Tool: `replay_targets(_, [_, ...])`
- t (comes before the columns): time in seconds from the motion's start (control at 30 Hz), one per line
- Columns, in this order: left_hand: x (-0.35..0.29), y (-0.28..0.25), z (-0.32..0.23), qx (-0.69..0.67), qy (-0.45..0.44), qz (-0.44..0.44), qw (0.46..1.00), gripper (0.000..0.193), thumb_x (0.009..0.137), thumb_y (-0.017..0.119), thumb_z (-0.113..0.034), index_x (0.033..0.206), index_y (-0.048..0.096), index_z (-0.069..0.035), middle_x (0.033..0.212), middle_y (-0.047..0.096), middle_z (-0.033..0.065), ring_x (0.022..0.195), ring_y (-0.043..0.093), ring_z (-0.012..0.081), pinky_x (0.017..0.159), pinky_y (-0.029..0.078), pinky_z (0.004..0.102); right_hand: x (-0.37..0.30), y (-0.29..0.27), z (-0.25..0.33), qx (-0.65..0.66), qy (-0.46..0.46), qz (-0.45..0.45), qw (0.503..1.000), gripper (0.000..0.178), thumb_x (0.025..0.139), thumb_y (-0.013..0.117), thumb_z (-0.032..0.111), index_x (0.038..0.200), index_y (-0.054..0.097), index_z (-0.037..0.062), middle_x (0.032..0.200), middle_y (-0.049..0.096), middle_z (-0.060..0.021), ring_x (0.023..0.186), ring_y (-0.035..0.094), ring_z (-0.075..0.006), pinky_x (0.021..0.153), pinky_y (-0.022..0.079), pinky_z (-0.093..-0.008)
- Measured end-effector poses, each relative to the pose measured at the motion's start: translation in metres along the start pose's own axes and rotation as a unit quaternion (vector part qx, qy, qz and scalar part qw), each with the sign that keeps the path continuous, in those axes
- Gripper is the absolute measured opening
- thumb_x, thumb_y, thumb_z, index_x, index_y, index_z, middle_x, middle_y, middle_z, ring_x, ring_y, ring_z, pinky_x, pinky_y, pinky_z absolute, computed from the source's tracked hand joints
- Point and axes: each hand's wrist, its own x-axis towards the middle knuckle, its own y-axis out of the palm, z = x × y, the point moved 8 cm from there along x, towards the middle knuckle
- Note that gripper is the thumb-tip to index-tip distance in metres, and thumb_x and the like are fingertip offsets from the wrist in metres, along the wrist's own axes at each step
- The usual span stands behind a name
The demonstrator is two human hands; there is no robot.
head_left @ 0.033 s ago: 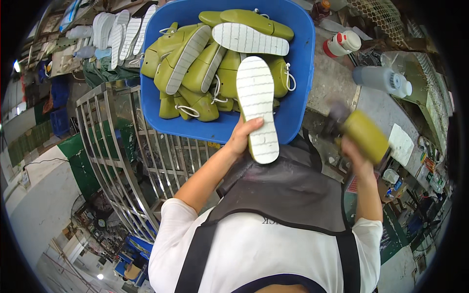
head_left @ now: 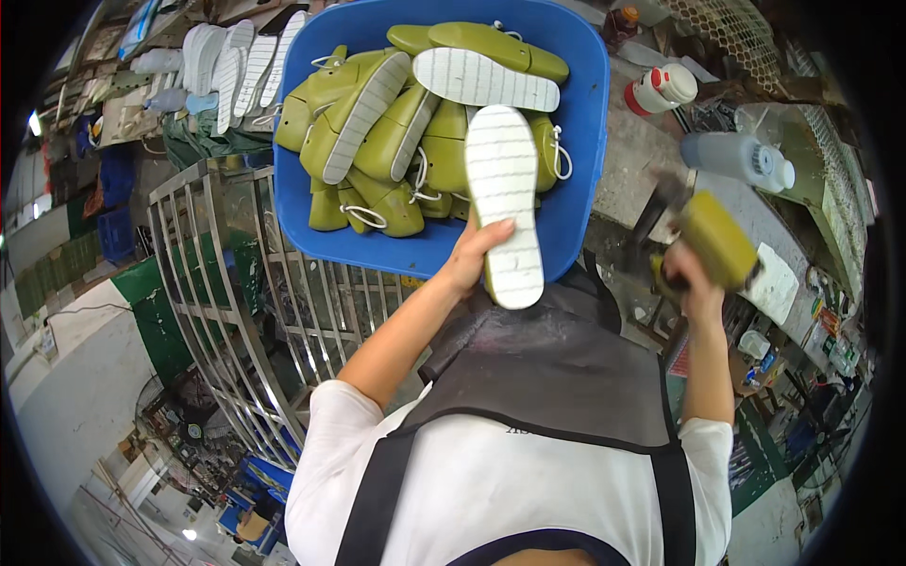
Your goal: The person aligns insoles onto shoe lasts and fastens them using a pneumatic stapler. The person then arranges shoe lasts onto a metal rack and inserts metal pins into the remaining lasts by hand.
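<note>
My left hand (head_left: 477,250) is closed round an olive-green shoe last with a white insole board (head_left: 503,179) on its bottom. The board faces up, crossed by thin grey lines, and my thumb presses on it. Its upper end overlaps the blue bin (head_left: 596,141), which holds several more green shoe lasts (head_left: 385,132), some with white boards and white cord loops. Off to the right, my right hand (head_left: 694,283) is closed round the handle of an olive-green and black staple-gun-like tool (head_left: 717,241), slightly blurred. The tool is apart from the held last.
Metal railings (head_left: 231,274) stand left of the bin. More white insole boards (head_left: 231,80) lie at the far left. A red-and-white flask (head_left: 661,90) and a greyish plastic bottle (head_left: 736,158) are on the right-hand bench, with a white paper sheet (head_left: 774,283) nearer me.
The last in my left hand has shifted slightly right. The tool in my right hand has tilted a little and looks less blurred. Both hands keep their hold.
</note>
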Motion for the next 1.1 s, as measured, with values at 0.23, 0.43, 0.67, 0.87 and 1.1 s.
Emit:
replay_targets(0.23, [0.126, 0.022, -0.054, 0.385, 0.153, -0.074, 0.907, 0.089, 0.089, 0.047, -0.055, 0.147, 0.004, -0.004, 0.143, 0.024, 0.0267, 0.129, 0.034, 0.0392, 0.108, 0.027, 0.0393, 0.113, 0.013, -0.084, 0.089, 0.086, -0.118, 0.985, 0.015, 0.083, 0.066, 0.015, 0.091, 0.058, 0.0056, 0.063, 0.049, 0.0004, 0.051, 0.046, -0.0099, 0.048, 0.038, -0.0241])
replay_targets(0.43, [0.057, 0.020, -0.066, 0.518, 0.251, -0.124, 0.808, 0.056, 0.089, 0.053, -0.038, 0.131, 0.045, -0.004, 0.132, 0.044, 0.0233, 0.123, 0.042, 0.0370, 0.102, 0.035, 0.0400, 0.169, 0.016, -0.157, 0.218, 0.214, -0.028, 0.952, 0.026, 0.081, 0.069, 0.025, 0.094, 0.060, 0.0039, 0.065, 0.054, -0.0026, 0.051, 0.052, -0.0135, 0.048, 0.042, -0.0262])
replay_targets(0.67, [-0.082, -0.175, -0.097, 0.345, 0.279, -0.588, 0.677, 0.047, 0.080, 0.067, -0.019, 0.121, 0.052, -0.002, 0.112, 0.057, 0.0162, 0.106, 0.055, 0.0263, 0.091, 0.044, 0.0362, 0.221, -0.099, -0.225, -0.201, 0.087, -0.308, 0.926, 0.050, 0.080, 0.070, 0.025, 0.117, 0.052, -0.0017, 0.098, 0.064, -0.0166, 0.093, 0.062, -0.0254, 0.085, 0.048, -0.0317])
replay_targets(0.87, [-0.034, -0.234, -0.122, 0.480, 0.113, -0.419, 0.762, 0.085, 0.070, 0.074, -0.046, 0.134, 0.041, 0.001, 0.126, 0.052, 0.0240, 0.116, 0.052, 0.0349, 0.097, 0.040, 0.0358, 0.188, -0.049, -0.093, -0.060, -0.135, -0.234, 0.961, 0.043, 0.087, 0.059, 0.007, 0.126, 0.045, -0.0026, 0.118, 0.056, -0.0163, 0.109, 0.055, -0.0230, 0.094, 0.042, -0.0330])
replay_targets(1.1, [-0.033, -0.248, -0.131, 0.475, 0.059, -0.379, 0.792, 0.058, 0.069, 0.077, -0.027, 0.113, 0.058, 0.006, 0.102, 0.066, 0.0180, 0.096, 0.063, 0.0248, 0.084, 0.048, 0.0329, 0.236, 0.131, 0.130, -0.092, -0.271, 0.055, 0.957, 0.022, 0.088, 0.059, 0.011, 0.107, 0.059, -0.0004, 0.095, 0.063, -0.0063, 0.085, 0.060, -0.0117, 0.075, 0.049, -0.0257])
